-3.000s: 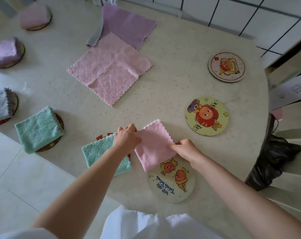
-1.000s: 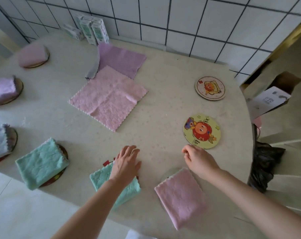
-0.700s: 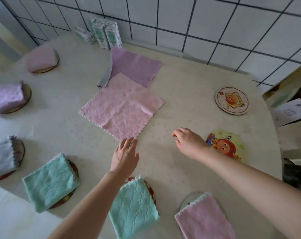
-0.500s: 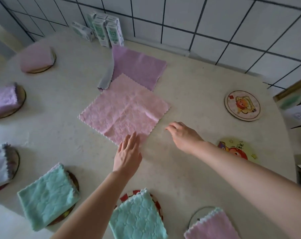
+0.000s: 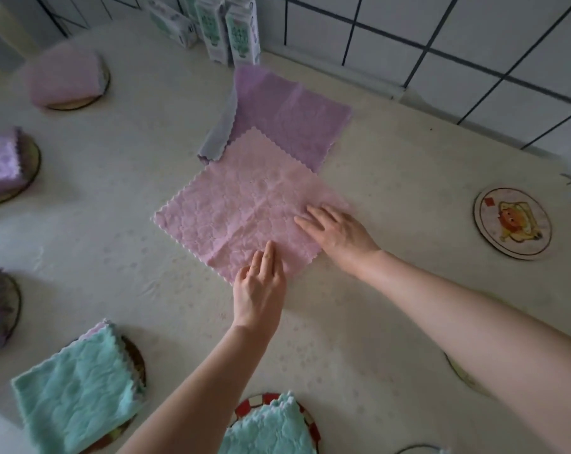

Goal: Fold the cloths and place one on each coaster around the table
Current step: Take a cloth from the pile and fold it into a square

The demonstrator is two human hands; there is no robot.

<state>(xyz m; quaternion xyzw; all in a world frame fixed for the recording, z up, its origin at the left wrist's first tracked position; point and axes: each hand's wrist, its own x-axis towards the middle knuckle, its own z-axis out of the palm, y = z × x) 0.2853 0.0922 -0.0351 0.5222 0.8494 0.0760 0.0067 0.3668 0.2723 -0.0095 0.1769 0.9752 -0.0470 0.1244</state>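
The pink cloth [image 5: 241, 208] overlaps a purple cloth [image 5: 287, 116], cartons [image 5: 231, 31] standing behind.

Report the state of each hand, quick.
Left hand: open, straight fingers on the near corner of the unfolded pink square microfibre cloth.
Right hand: open, spread fingers flat on the same cloth's right corner.

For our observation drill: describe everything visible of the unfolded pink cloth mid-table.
The pink cloth is a square of fluffy, embossed fabric with scalloped edges and creases. It lies flat on the table, its far corner overlapping the purple cloth. The left hand rests on its near corner, the right hand on its right corner.
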